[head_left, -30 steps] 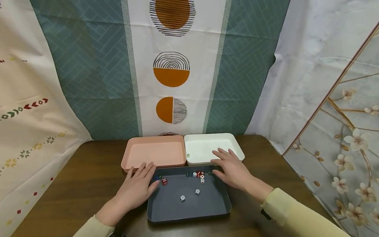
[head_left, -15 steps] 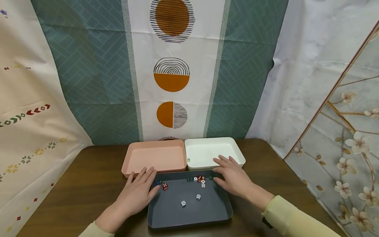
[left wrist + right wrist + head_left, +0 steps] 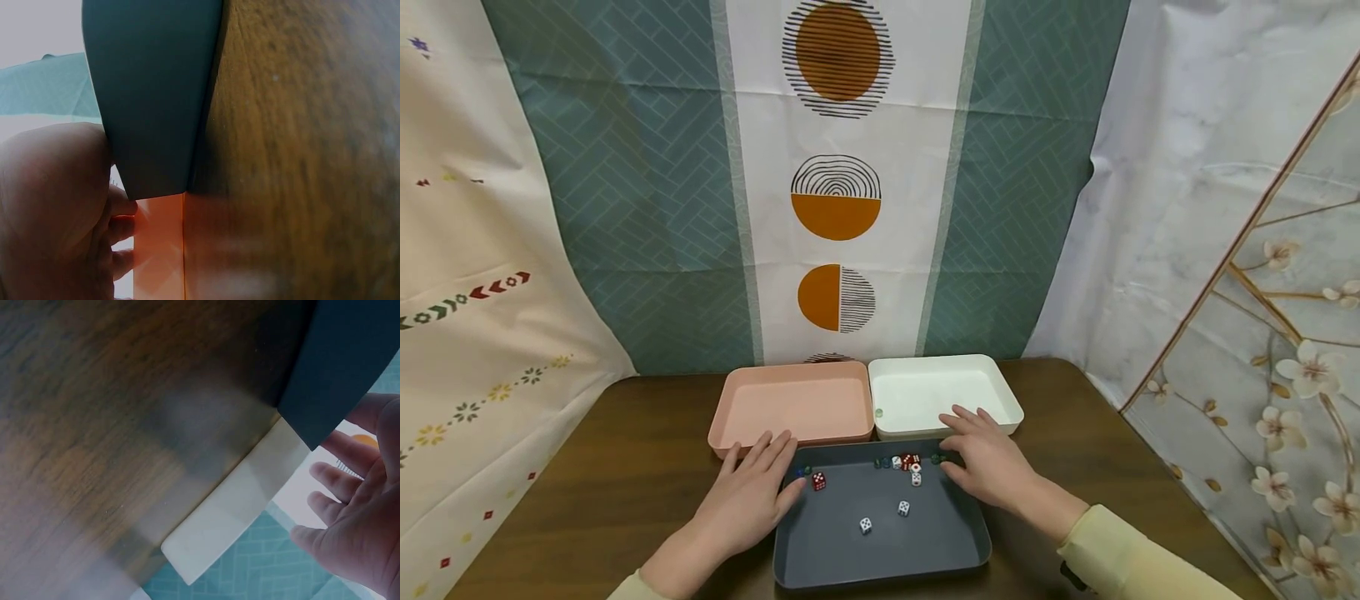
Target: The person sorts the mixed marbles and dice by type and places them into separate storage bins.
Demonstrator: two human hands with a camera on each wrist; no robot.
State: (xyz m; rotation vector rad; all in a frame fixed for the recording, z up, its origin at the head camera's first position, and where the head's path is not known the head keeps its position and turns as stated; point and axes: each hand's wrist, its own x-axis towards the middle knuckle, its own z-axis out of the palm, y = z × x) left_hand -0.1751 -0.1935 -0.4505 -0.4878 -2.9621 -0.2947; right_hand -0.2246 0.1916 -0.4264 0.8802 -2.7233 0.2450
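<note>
A dark grey tray (image 3: 880,558) lies before me, with small dice in it. Two white dice with dark pips, one a white die (image 3: 866,525) and the other a white die (image 3: 903,507), sit in its middle. A red die (image 3: 818,481) is near its left side, beside small green and blue pieces. Along the far wall is a row of red, white and dark dice (image 3: 909,461). My left hand (image 3: 748,496) spreads flat over the left rim, holding nothing. At the far right corner, my right hand (image 3: 988,458) has thumb and forefinger beside a small green piece (image 3: 936,458), fingers loosely bent.
Behind the grey tray stand a pink tray (image 3: 797,404) and a white tray (image 3: 936,387), side by side. A small pale green piece (image 3: 879,412) lies in the white one. Patterned cloths hang around the brown wooden table (image 3: 587,492).
The head view has tilted up, so the trays and dice appear lower. My right thumb and forefinger are now nearer the green piece; the left hand has stayed by the left rim.
</note>
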